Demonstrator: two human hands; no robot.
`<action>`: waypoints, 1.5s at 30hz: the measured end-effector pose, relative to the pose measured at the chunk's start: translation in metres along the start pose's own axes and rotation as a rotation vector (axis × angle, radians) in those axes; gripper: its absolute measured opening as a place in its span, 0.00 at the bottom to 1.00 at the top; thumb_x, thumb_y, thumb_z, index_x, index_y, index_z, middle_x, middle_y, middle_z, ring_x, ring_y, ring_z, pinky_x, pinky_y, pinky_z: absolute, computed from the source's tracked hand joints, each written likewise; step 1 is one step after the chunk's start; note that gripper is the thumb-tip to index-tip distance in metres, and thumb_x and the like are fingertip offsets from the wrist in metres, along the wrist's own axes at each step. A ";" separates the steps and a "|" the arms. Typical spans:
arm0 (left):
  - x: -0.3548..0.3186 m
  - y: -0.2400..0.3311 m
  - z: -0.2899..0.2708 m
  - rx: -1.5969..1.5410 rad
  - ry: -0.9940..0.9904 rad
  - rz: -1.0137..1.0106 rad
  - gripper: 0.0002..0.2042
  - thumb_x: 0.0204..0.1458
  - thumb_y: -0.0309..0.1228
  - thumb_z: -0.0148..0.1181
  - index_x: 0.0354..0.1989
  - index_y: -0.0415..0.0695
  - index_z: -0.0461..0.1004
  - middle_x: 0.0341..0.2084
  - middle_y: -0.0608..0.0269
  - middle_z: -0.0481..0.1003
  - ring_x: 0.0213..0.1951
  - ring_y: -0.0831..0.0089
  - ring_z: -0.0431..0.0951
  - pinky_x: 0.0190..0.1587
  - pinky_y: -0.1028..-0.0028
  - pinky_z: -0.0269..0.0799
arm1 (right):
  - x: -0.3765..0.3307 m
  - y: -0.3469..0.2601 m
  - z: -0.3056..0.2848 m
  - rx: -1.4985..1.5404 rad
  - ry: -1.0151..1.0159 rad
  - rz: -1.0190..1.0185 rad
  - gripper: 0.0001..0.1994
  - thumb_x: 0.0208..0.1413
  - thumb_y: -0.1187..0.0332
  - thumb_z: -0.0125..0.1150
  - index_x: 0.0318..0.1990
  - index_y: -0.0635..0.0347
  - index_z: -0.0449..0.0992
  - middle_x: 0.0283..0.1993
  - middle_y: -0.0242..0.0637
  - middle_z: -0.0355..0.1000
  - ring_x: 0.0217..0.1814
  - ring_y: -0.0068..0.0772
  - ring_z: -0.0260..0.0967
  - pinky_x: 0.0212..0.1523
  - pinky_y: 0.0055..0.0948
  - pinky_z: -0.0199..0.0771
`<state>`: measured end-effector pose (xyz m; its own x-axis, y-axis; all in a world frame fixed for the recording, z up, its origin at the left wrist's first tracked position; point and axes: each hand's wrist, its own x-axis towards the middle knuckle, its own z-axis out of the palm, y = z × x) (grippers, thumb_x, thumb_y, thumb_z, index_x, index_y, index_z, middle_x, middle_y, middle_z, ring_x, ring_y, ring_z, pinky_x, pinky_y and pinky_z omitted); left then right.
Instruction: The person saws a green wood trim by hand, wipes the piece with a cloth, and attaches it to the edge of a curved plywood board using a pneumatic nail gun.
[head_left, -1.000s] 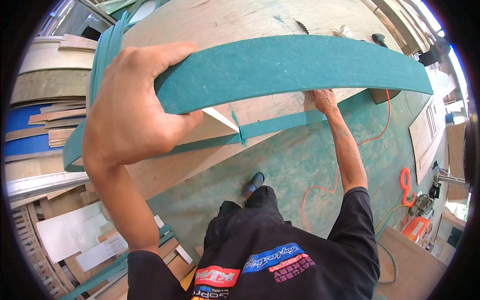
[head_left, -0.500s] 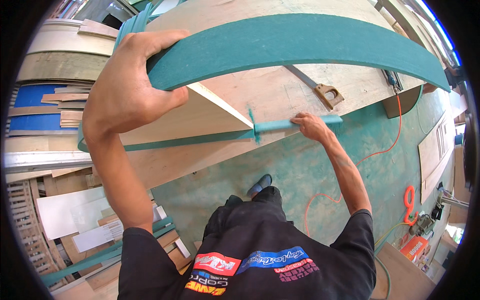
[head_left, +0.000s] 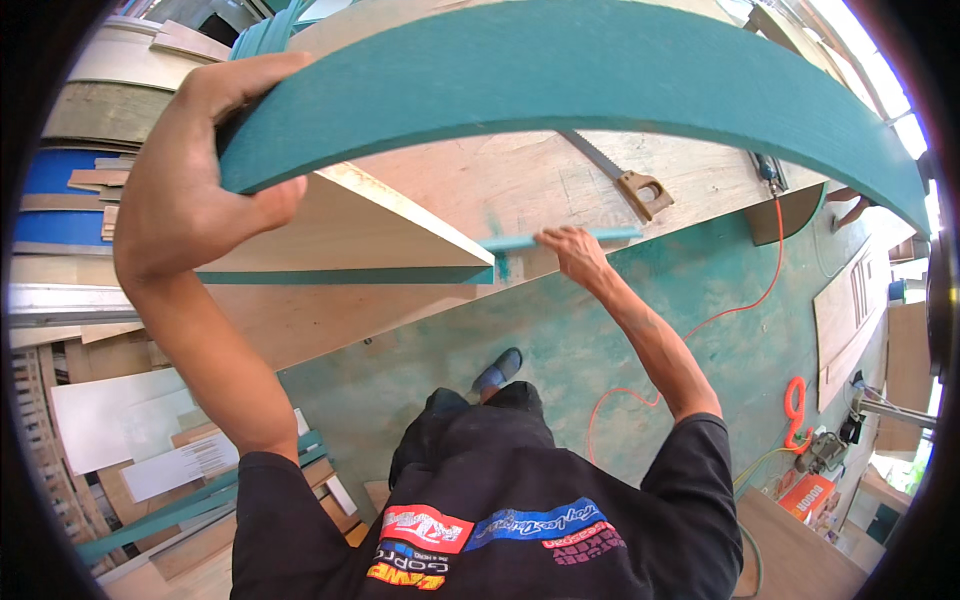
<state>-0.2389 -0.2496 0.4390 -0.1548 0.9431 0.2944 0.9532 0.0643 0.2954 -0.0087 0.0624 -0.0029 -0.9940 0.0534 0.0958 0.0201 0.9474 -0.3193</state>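
Note:
My left hand is raised at the left, its thumb and fingers clamped round the end of a long teal board. The board arches across the top of the view, above the workbench. Low on the bench, my right hand is closed over a narrow teal strip. The strip's left end passes behind the corner of a pale wooden panel with a teal edge. Beyond my right hand lies a handsaw with a brown handle.
A power tool with an orange cord rests at the bench's right end. The cord trails over the green-stained floor. Stacked boards and offcuts stand at the left. A slotted panel leans at the right.
My right hand has slid the teal strip left and slightly away, its end now behind the panel's corner. My left hand has shifted left with the raised board, which looks larger in view.

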 end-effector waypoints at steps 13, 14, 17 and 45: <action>0.069 0.024 0.041 -0.081 0.001 -0.034 0.25 0.39 0.33 0.69 0.45 0.28 0.79 0.34 0.39 0.80 0.36 0.53 0.81 0.46 0.65 0.76 | -0.154 0.063 -0.104 -0.102 -0.002 0.609 0.22 0.55 0.77 0.55 0.58 0.56 0.78 0.51 0.46 0.78 0.57 0.50 0.74 0.59 0.46 0.71; 0.076 0.026 0.045 -0.093 0.004 -0.044 0.26 0.38 0.35 0.69 0.45 0.28 0.80 0.35 0.36 0.81 0.36 0.49 0.82 0.45 0.63 0.77 | -0.157 0.067 -0.106 -0.018 0.076 0.639 0.22 0.56 0.74 0.54 0.59 0.56 0.77 0.51 0.46 0.78 0.57 0.52 0.74 0.58 0.47 0.71; 0.087 0.039 0.046 0.014 -0.058 -0.156 0.24 0.39 0.38 0.70 0.42 0.33 0.80 0.33 0.40 0.81 0.35 0.50 0.82 0.44 0.64 0.77 | -0.158 0.085 -0.100 0.141 0.319 0.720 0.23 0.59 0.68 0.54 0.63 0.55 0.73 0.52 0.47 0.77 0.58 0.56 0.73 0.58 0.52 0.72; -0.086 -0.038 0.008 0.294 0.235 -0.437 0.32 0.45 0.46 0.79 0.54 0.41 0.73 0.45 0.55 0.80 0.48 0.57 0.78 0.55 0.62 0.73 | -0.075 0.018 0.012 0.632 0.373 0.602 0.11 0.65 0.66 0.61 0.45 0.66 0.81 0.34 0.36 0.78 0.37 0.21 0.73 0.40 0.29 0.76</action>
<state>-0.2594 -0.3302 0.3955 -0.5723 0.7126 0.4058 0.8144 0.5519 0.1795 0.0645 0.0721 -0.0274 -0.7350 0.6780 0.0090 0.3471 0.3877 -0.8540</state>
